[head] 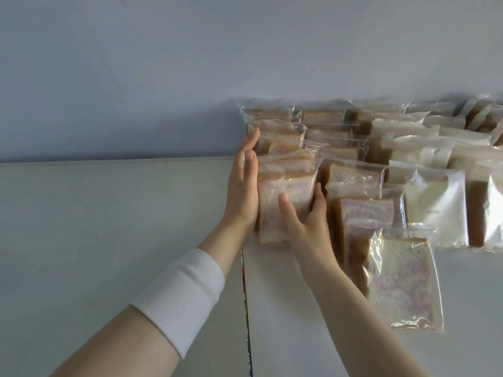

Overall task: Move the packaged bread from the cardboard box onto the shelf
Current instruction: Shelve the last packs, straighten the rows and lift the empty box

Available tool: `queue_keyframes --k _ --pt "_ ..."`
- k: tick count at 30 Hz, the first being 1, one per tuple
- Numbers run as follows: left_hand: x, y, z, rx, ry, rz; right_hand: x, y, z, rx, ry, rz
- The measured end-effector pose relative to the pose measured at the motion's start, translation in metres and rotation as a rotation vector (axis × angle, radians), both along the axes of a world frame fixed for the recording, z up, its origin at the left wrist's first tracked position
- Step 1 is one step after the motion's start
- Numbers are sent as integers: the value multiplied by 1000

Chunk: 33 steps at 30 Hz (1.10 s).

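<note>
- Shelf (109,240) — packaged bread in rows running near to far, all on its right half; left half bare.
- Leftmost row (283,159) — left hand (242,191) flat against its left side, right hand (304,221) on its nearest pack (285,202).
- Nearest pack of all (405,284) sits right of the hands.
- Wall (163,63) behind the rows.

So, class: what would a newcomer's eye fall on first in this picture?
Two bare hands, the left hand flat against and the right hand gripping, squeeze a bread packet at the centre. Rows of bagged bread crowd the shelf to the right, below a plain wall.
</note>
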<state>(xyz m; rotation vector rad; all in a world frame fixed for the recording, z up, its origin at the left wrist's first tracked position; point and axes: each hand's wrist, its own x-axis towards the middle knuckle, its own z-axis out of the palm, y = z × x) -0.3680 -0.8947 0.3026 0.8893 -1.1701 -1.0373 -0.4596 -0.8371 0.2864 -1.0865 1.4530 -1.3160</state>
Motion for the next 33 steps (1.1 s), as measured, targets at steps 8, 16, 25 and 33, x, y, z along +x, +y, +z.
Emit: queue_keyframes --k 8,16,25,33 --pt "-1 -9 -5 -76 -53 -12 0 -15 -5 -127 62 -121" --pt "38 -4 19 -330 -698 -73 6 -10 -4 -99 12 -118" --pt "51 -28 47 -432 -1247 -254 -26 6 -3 -36 283 342" --pt "45 -24 47 -510 -1293 -225 -16 -4 -13 -189 531 13"
